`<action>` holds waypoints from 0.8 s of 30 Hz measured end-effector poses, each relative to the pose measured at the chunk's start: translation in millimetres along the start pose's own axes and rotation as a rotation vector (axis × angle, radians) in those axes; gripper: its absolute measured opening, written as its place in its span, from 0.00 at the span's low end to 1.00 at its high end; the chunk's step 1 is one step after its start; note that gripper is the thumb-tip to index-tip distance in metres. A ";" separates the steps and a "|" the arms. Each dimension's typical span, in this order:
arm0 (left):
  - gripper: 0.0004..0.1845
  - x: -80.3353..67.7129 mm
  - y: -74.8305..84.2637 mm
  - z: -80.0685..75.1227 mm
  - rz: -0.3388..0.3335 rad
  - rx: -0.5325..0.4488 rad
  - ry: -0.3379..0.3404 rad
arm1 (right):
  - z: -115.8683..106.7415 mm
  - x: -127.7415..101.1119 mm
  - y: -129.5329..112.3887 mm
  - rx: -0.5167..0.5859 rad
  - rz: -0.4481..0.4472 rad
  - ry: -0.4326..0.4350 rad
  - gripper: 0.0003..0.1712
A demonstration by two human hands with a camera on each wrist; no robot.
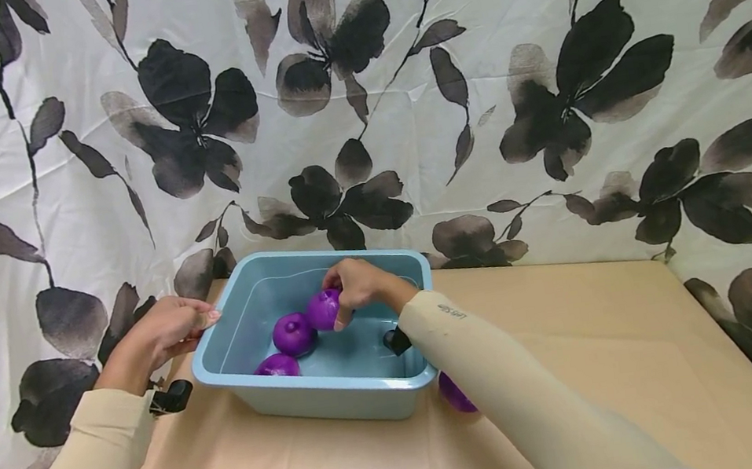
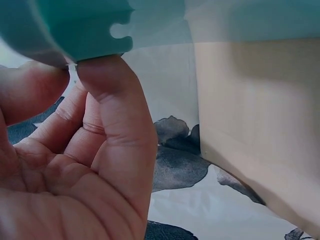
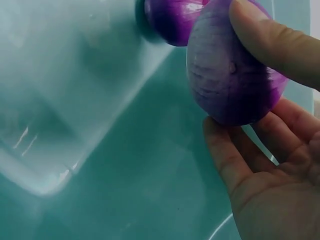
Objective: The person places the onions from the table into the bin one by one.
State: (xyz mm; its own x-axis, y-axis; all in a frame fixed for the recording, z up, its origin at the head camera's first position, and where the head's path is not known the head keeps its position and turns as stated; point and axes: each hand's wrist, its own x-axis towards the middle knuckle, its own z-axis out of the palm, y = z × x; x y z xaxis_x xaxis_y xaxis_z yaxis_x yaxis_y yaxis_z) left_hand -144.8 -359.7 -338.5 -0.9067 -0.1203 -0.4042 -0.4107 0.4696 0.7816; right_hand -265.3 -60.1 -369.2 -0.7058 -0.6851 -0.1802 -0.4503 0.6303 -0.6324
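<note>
A light blue plastic tub (image 1: 327, 406) stands against the back of the table. On its left rim, my left hand (image 1: 164, 331) pinches the edge between thumb and forefinger; the left wrist view shows this grip from below. Inside the tub, my right hand (image 1: 362, 282) holds a purple onion (image 3: 232, 67) with the thumb on one side and fingers on the other. Beside it in the tub lie a second onion (image 1: 294, 335) and, nearer the front left, a third onion (image 1: 277, 366), partly hidden by the front rim.
Another purple onion (image 1: 455, 393) lies outside the tub by its front right corner, partly covered by my right sleeve. Tan covering spreads over the table (image 1: 575, 335). Behind it hangs a white floral curtain (image 1: 434, 132).
</note>
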 end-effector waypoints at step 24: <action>0.27 -0.6 -1.3 0.0 -0.005 0.007 0.009 | 14.8 10.9 -3.2 -0.189 0.067 -0.104 0.38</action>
State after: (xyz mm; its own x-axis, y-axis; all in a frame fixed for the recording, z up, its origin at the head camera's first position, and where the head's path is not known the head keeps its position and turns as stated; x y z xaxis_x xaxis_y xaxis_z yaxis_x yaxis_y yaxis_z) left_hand -143.7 -360.3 -339.2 -0.9055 -0.1305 -0.4038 -0.4147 0.4747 0.7764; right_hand -263.4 -75.0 -380.3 -0.6820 -0.6669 -0.3001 -0.5056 0.7265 -0.4655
